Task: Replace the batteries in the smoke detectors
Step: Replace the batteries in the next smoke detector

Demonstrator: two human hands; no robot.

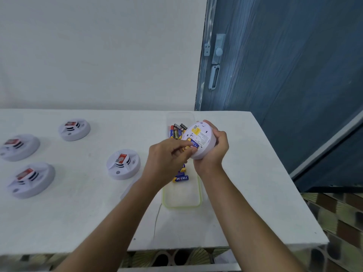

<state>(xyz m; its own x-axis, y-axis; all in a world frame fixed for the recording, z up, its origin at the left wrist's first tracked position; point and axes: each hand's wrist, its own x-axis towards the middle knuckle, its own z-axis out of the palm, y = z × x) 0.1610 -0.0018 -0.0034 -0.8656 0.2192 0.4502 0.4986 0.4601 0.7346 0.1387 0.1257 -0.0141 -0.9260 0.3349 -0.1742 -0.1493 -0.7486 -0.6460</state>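
A: We've got one detector (202, 140) flipped over above the tray (181, 202). Our right grip (213, 148) is wrapped round its rim, and our left grip (167, 156) is pinching the battery (194, 143) at its slot.

B: Early days, we'd say. Left of the tray, four detectors (123, 164) sit face-up on the bench (78, 222), seemingly unopened.

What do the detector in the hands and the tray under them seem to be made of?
Detector: probably plastic, white and matte; a moulded round shell with printed labels. Tray: likely translucent plastic with a yellowish rim; the white table shows through its base.
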